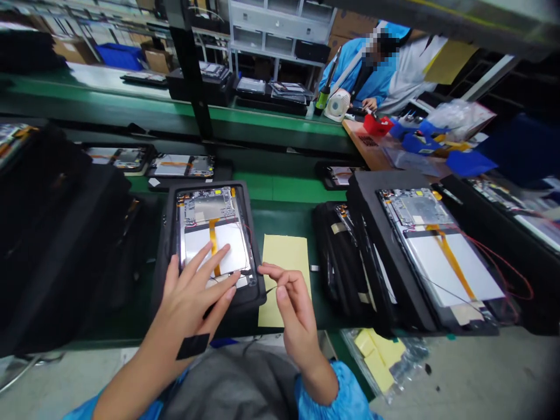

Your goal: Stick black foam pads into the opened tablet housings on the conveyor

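An opened tablet point(240, 242) lies in a black foam tray point(252, 216) in front of me, its circuit board at the far end. Its silver battery point(199, 239) carries an orange flex cable point(213, 230). My left hand point(192, 294) rests on the tablet's near part with fingers spread. A piece of black tape point(192, 347) sticks to that wrist. Just right of the tray's near corner, my right hand point(295, 303) pinches a thin dark strip point(271, 290); its exact kind is too small to tell. Beneath that hand is a yellow paper sheet point(285, 251).
Stacked foam trays with another opened tablet point(437, 233) stand at right, red wires trailing from it. Dark foam stacks point(100, 233) crowd the left. More tablets point(172, 165) lie behind. Across the bench a person in a blue sleeve point(350, 58) sits near a white fan point(338, 105).
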The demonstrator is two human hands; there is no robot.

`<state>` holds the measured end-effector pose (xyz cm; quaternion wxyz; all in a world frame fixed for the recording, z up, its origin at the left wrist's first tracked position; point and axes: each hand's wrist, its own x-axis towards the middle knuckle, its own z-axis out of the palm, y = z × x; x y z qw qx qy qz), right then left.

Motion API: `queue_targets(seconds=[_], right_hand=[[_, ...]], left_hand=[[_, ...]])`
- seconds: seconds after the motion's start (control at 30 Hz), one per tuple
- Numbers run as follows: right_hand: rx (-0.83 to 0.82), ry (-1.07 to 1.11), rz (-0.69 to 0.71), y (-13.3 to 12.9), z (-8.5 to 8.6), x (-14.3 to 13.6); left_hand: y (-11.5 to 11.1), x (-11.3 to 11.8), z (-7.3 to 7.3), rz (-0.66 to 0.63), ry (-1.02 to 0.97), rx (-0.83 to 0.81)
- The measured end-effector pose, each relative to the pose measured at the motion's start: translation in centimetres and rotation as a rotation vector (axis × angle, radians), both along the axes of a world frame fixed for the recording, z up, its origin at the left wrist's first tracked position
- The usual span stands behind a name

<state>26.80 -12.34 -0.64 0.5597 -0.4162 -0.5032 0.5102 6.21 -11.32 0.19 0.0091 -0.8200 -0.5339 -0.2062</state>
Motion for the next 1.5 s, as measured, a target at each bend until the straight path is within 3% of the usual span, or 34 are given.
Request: queue_targets(seconds=[0.13,0.23,0.33,0.43,0.6,0.8,1.1,1.5], right_hand=[[-0.012,0.047,-0.046,0.5,0.0,-0.1],[0.015,0.014,-0.08,1.7,0.6,0.5],[0.061,-0.037,-0.024,3.2,1.5,1.2],[0.09,-0.063,0.033,4.3,1.8,1.5],[0.096,-0.097,0.083,5.2,1.1,1.2],[0.165,-0.335,0.143,7.8,1.2,0.9],[0.347,-0.806,0.4,12.8,4.5,0.8],[0.387,-0.903,0.367,13.4,4.2,-0.2]], left_hand=[[1.9,-1.6,1.3,-0.078,-0.043,0.049],[6.0,-2.8,3.0,-0.159,-0.106,0.067],[10.7,-2.6,4.2,-0.372,-0.117,-0.075],[14.3,-1.8,4.5,-0.542,-0.141,-0.256],[17.4,-1.9,4.5,-0.622,-0.193,-0.325],[19.2,-2.3,4.3,-0.669,-0.22,-0.368],[18.7,-1.3,2.8,-0.596,-0.266,-0.305],[18.9,-0.9,0.7,-0.531,-0.387,-0.219]])
